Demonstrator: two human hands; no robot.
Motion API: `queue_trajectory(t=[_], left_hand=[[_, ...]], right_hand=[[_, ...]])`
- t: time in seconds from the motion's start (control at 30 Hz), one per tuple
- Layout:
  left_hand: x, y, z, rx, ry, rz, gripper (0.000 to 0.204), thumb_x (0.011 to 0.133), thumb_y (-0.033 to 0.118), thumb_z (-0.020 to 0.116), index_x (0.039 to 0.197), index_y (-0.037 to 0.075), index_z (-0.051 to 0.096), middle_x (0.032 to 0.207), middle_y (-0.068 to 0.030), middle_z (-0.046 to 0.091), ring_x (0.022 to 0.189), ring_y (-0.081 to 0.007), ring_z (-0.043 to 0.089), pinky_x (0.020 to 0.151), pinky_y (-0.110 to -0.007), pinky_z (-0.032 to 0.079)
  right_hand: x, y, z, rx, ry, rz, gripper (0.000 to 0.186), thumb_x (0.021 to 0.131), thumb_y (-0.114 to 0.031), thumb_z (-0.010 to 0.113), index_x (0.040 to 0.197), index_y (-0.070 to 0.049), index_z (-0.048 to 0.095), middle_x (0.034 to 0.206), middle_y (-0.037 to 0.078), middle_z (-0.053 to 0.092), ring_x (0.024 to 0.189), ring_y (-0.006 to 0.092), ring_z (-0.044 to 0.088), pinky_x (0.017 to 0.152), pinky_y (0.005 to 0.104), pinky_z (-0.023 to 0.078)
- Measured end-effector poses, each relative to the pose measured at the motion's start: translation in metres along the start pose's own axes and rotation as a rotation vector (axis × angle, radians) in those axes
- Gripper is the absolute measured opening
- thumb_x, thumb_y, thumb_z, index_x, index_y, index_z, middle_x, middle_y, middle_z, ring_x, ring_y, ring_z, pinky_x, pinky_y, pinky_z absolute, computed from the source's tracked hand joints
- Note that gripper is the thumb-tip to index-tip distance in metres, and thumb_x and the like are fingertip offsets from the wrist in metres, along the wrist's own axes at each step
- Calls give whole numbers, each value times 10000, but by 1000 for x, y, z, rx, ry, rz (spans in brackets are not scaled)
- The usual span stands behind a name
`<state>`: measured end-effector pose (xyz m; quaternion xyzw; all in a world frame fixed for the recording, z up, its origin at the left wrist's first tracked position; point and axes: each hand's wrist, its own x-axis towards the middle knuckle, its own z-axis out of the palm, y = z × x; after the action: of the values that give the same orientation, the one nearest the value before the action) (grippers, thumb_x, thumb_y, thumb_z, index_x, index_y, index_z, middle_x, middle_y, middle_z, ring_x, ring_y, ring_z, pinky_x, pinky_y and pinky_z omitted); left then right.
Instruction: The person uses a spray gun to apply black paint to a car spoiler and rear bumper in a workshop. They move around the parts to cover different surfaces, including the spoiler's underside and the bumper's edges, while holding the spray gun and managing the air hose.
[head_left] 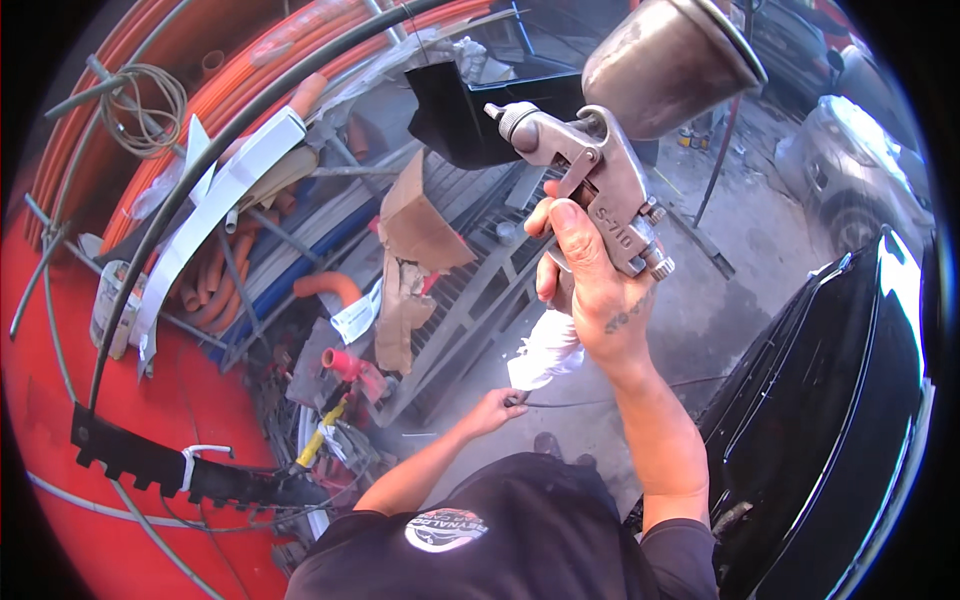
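Nearest to the camera is a metal spray gun, raised in the upper part of the view. At far left comes a red surface, with a black toothed strip across it. Then come an orange pipe and torn cardboard, both well apart from the hands.

Next is a black panel, which hangs higher up, beyond the gun and partly covered by it. Below it, near the middle, is the left hand, its fingers closed around what seems a dark hose. Just above is a white cloth, under the right hand; whether it touches the left hand, I cannot tell.

The gun's long axis goes from the nozzle at upper left to the knobs at lower right. So the nozzle is turned to the side of the panel and overlaps it in the view; the gap between them I cannot judge.

The right hand is wrapped around the gun's grip; whether the trigger is pressed is not clear. This hand is the nearer one to the panel, and the hands are apart. At far right stands a glossy black car body.
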<state>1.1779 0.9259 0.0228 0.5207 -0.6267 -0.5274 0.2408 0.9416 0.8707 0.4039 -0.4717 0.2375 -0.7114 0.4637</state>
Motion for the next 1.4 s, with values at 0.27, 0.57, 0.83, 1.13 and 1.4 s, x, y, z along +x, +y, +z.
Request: queue_trajectory(t=[0.27,0.57,0.83,1.13,1.4], left_hand=[[-21,-95,-8,245,3,140,301,890,193,800,1137,26,765,1054,-201,749,982,-334,722,863,-423,561],[-28,-187,-52,491,-450,127,304,854,190,809,1114,37,767,1141,-226,721,1109,-403,681,933,-483,541],[-5,-150,-116,259,-578,359,273,945,239,751,1099,17,709,1094,-203,682,1072,-360,659,930,-474,518],[-4,-87,-136,192,-561,557,288,986,243,694,1175,26,688,1074,-198,704,1032,-374,679,885,-476,525],[-19,-153,-124,303,-834,470,285,991,234,686,1199,40,680,1103,-206,718,1075,-385,678,890,-482,523]], right_hand=[[-53,83,-3,-145,227,238,296,1023,-269,703,942,15,699,640,33,642,499,125,603,475,274,451],[-112,176,37,-532,375,384,370,1040,-313,658,916,35,680,670,60,652,485,141,620,441,302,485],[-99,125,185,-611,513,-63,228,1039,-202,689,1007,20,731,782,35,705,522,104,617,463,261,470],[-80,101,245,-1395,383,-563,215,934,-98,755,1104,2,668,818,166,694,708,357,702,616,431,532],[-110,174,228,-1588,17,-257,262,915,-171,752,1112,-20,668,852,219,701,767,430,701,662,509,534]])
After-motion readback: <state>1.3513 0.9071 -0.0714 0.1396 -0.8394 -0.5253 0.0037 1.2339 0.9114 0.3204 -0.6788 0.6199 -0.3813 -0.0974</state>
